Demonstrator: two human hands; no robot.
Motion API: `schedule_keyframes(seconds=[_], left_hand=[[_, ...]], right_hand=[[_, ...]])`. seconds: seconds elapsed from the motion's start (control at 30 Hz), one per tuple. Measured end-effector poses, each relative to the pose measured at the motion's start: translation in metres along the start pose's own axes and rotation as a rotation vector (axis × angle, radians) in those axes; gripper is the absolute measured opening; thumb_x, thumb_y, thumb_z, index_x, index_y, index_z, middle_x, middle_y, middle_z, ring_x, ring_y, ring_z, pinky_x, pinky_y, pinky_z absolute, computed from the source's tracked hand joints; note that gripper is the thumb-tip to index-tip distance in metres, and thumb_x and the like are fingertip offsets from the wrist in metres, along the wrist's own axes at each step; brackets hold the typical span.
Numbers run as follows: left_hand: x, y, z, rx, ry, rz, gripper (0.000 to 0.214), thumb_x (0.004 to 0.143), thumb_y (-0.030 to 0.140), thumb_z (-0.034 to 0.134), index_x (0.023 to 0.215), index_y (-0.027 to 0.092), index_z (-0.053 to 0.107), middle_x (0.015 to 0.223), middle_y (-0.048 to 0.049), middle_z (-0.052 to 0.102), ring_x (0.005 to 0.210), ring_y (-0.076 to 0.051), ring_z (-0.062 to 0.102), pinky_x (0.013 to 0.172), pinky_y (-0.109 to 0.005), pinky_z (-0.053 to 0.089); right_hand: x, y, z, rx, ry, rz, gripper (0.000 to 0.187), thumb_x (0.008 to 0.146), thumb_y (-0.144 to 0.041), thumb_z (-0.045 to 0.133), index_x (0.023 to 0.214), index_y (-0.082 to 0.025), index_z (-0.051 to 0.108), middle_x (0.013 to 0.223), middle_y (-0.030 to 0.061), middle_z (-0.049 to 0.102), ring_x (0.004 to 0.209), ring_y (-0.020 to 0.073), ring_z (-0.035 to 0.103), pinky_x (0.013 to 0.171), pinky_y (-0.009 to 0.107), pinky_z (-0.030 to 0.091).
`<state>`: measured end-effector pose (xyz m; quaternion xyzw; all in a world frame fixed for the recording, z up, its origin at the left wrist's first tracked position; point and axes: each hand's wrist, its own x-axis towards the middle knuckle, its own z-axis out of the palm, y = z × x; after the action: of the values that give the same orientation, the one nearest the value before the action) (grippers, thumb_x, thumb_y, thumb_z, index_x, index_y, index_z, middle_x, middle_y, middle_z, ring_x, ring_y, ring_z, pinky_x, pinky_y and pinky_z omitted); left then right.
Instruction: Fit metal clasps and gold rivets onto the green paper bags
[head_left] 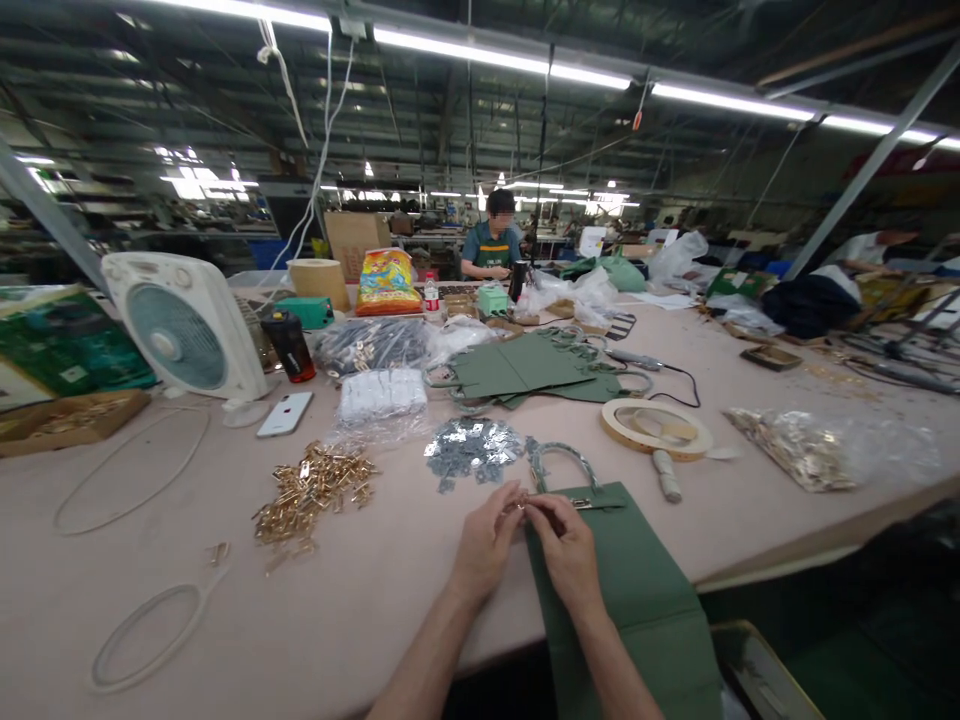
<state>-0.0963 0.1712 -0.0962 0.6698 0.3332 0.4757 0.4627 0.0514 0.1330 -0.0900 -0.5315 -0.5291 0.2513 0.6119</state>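
Observation:
A green bag piece [637, 590] with a curved handle [562, 458] lies at the table's near edge and hangs over it. My left hand [487, 540] and my right hand [566, 550] meet at its top left corner, fingers pinched together on a small metal fitting at the bag's upper edge. A gold clasp [592, 503] sits on the bag just right of my fingers. A heap of silver metal plates [472, 448] lies just beyond my hands, and a heap of gold clips [311, 490] lies to the left.
A white fan [187, 325], a phone [285, 413], bagged parts [382, 395], a stack of green pieces [525, 368], a tape roll [656, 425] and a bag of gold hardware [817, 450] crowd the pink table [150, 600]. A person [491, 245] sits at the far end.

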Motion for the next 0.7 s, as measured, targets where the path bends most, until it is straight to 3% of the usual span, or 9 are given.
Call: schedule_keyframes(seconds=[0.13, 0.3, 0.57, 0.7], left_hand=[[0.0, 0.0, -0.001, -0.102, 0.019, -0.043, 0.035, 0.099, 0.034, 0.062, 0.132, 0.022, 0.064, 0.129, -0.0079, 0.073, 0.119, -0.023, 0.07, 0.102, -0.037, 0.059], [0.001, 0.009, -0.002, -0.063, 0.01, -0.053, 0.029, 0.098, 0.039, 0.063, 0.117, 0.021, 0.075, 0.115, -0.0057, 0.078, 0.097, -0.021, 0.074, 0.088, -0.031, 0.062], [0.002, 0.007, -0.004, -0.188, 0.033, -0.177, 0.034, 0.095, 0.042, 0.065, 0.114, 0.015, 0.076, 0.083, -0.0045, 0.078, 0.072, -0.018, 0.073, 0.073, -0.028, 0.062], [0.003, 0.005, -0.005, -0.128, 0.043, -0.167, 0.035, 0.095, 0.043, 0.064, 0.115, 0.016, 0.076, 0.083, -0.0044, 0.078, 0.07, -0.018, 0.072, 0.073, -0.028, 0.062]], right_hand=[[0.0, 0.003, -0.001, 0.014, -0.031, 0.01, 0.022, 0.095, -0.044, 0.067, 0.101, -0.023, 0.075, 0.102, 0.0063, 0.072, 0.096, 0.0232, 0.068, 0.087, 0.033, 0.054], [0.0, 0.008, -0.003, -0.021, -0.078, 0.007, 0.023, 0.098, -0.043, 0.064, 0.1, -0.022, 0.071, 0.098, 0.0057, 0.07, 0.091, 0.0221, 0.066, 0.084, 0.033, 0.053], [-0.004, -0.001, -0.001, -0.197, -0.046, -0.244, 0.011, 0.1, -0.029, 0.06, 0.097, -0.024, 0.069, 0.1, 0.0057, 0.068, 0.097, 0.0227, 0.064, 0.09, 0.035, 0.05], [-0.003, -0.005, -0.001, -0.155, -0.042, -0.231, 0.011, 0.1, -0.029, 0.061, 0.1, -0.024, 0.071, 0.102, 0.006, 0.069, 0.099, 0.0224, 0.064, 0.091, 0.034, 0.05]])
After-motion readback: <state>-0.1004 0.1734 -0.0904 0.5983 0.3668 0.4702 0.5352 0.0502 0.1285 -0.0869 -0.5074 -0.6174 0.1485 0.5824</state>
